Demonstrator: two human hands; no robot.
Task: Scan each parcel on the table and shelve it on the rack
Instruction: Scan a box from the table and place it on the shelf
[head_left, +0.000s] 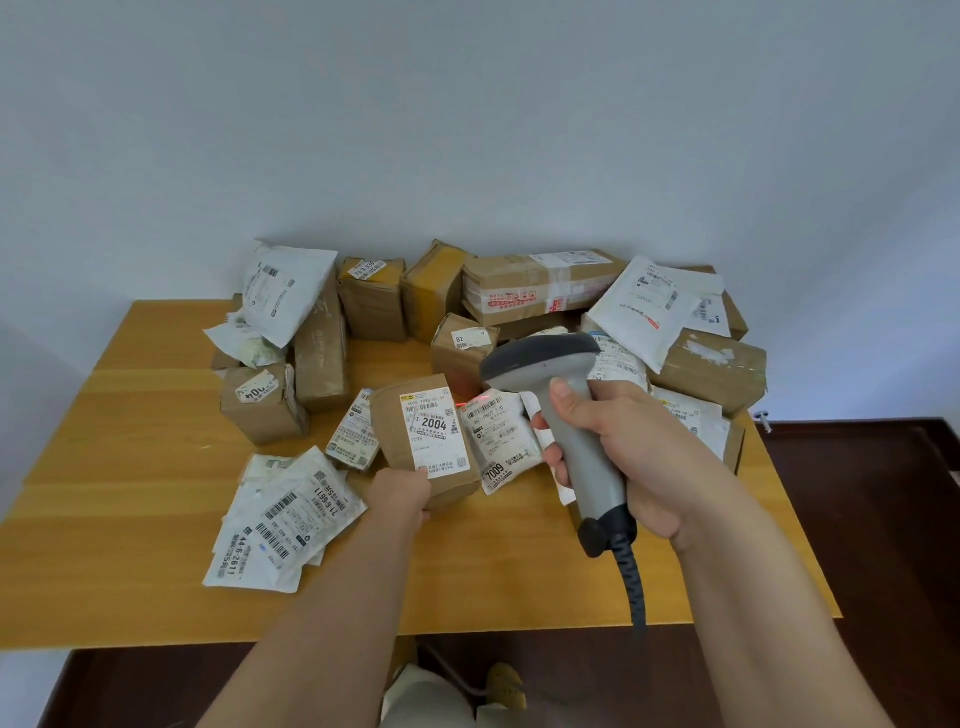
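My left hand (402, 491) grips the near edge of a small brown cardboard parcel (392, 431) with a white label reading 2004, tilting its label face up toward me. My right hand (618, 452) grips the handle of a grey barcode scanner (545, 364) with a dark coiled cable, its head above and to the right of the parcel. A red scan line falls near the label's top right and across the white bag parcel (501, 436) marked 7009 beside it. The rack is out of view.
The wooden table (130, 426) carries several cardboard boxes (540, 286) along the back wall and white mailer bags (283, 525) at front left. A brown box (262, 402) sits at left. Dark floor (857, 519) lies right of the table; my shoes show below its front edge.
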